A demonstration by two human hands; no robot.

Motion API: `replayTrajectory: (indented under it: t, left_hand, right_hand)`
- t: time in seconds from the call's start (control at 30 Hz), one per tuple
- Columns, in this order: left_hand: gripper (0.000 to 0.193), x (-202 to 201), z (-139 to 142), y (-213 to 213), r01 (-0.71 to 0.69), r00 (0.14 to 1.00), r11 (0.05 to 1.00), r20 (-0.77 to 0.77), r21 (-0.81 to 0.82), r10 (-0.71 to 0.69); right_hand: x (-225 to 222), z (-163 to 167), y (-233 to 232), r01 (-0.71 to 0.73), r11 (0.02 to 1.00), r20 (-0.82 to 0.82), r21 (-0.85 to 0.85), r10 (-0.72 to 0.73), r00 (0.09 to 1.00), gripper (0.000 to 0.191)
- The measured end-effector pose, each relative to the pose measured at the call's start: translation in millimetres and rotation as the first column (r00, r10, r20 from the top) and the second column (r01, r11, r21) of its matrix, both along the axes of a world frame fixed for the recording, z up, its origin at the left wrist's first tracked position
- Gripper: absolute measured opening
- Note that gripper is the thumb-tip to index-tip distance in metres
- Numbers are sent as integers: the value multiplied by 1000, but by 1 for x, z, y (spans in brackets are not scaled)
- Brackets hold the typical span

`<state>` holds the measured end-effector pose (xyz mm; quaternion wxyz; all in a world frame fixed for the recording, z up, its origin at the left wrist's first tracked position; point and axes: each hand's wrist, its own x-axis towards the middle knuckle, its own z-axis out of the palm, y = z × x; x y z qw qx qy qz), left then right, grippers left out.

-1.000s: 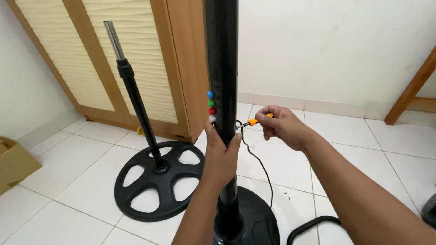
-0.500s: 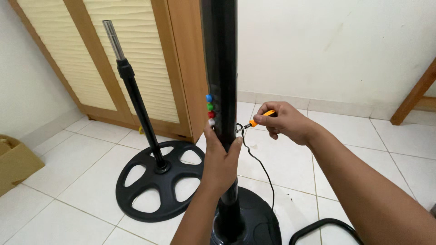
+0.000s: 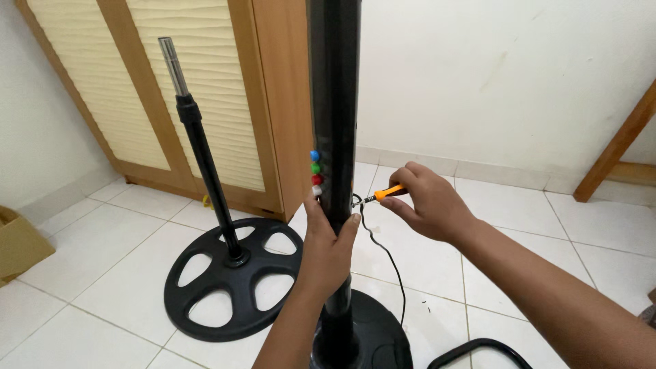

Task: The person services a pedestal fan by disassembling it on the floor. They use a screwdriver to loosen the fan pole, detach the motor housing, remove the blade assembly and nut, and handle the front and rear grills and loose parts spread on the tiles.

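Work is seen centred on the black pole (image 3: 333, 102) that runs down the middle of the frame to a round base (image 3: 372, 335) at the bottom edge. The pole is clasped by the left hand (image 3: 329, 249), fingers wrapped around it just below four coloured buttons (image 3: 316, 174) in blue, green, red and white. A screwdriver (image 3: 384, 194) with an orange handle is pinched in the curled fingers of the right hand (image 3: 427, 203), right of centre, and its tip is set against the pole's right side, where a black cord (image 3: 383, 249) leaves the pole and trails down to the tiles. The point of contact is too small for a screw to be made out, so how far it has been turned cannot be told; the job is judged to be under way, not finished. A second stand (image 3: 205, 164), with a spoked base (image 3: 232, 277), is left untouched at lower left, before a wooden cupboard (image 3: 205, 89). A cardboard box (image 3: 17, 242) is seen at the left edge.
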<state>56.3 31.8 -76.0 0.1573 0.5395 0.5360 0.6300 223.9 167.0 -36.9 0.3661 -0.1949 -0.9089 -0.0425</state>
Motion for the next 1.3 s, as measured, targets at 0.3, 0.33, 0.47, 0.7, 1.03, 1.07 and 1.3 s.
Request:
replayTrajectory:
  t: [0.3,0.33,0.47,0.7,1.03,1.07,1.3]
  left_hand:
    - [79,-2,-1,-1,-44,998,999,-35,-2,44]
    - [78,-2,-2,-1,-34,999,999,-30,-13,34]
    - [82,-3,-5,2,-4,1000,1000,-7,3,4]
    - [79,-6,-9,6,-39,997,998,-60,52,42]
    - [81,-3,-5,0,-5,998,990,-69,144,15]
    - [81,-3,-3,1,-15,996,985,-87,172,30]
    - [76,-1,4,-3,6,999,984,47,-180,3]
  right_hand:
    - [-13,-19,3,-151,987,-57,52,154,986,17]
    - [-14,-20,2,-153,987,-44,-39,151,988,18]
    - [-18,-14,10,-111,940,3,-321,119,993,31]
    - [-24,-9,21,94,712,172,-696,38,984,57]
    - [-29,-13,5,-178,984,-152,1,176,973,40]
    - [-31,-11,5,-157,987,-147,-47,148,978,41]
    - [-44,17,17,124,985,110,-116,-111,988,48]
